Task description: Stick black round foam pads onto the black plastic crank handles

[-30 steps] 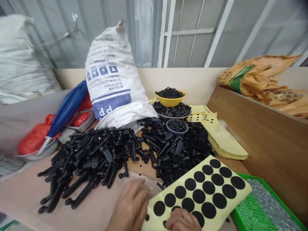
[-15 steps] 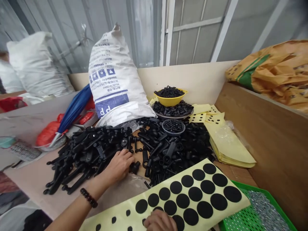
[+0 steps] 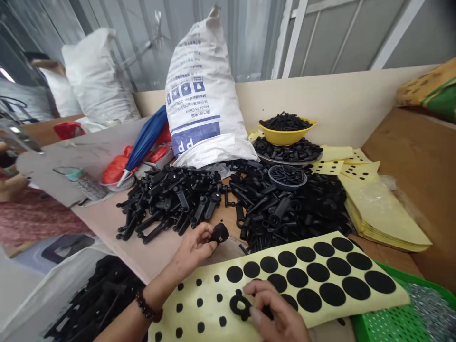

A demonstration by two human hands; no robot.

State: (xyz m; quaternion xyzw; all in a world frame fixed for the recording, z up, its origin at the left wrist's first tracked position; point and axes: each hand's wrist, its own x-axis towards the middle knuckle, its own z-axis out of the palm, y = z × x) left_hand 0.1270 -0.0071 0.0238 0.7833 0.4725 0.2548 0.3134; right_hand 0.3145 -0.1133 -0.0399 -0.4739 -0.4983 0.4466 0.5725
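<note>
The left hand was pinching a small black plastic part between thumb and fingertips, low in the centre of the frame, just above the near edge of the pale yellow backing sheet with rows of black round stickers. The right hand, at the bottom centre, gripped a black ring-shaped sticker with its fingertips, lifted off that sheet's surface.

Behind the left hand a heap of black plastic lever handles sprawled across the brown board tabletop, and to its right a second mound of shorter black plastic pieces crowded right up to the sheet's far edge. A small clear round tub of black screws sat on that mound. Further back stood a yellow bowl heaped with black bits.

A tall white woven sack leaned at upper centre; its print sat upside down, with "PP" on a blue band and "Made in China" readable. A folded blue umbrella lay left of it. A stack of yellow sheets filled the right, and a green perforated tray cut into the lower right corner.
</note>
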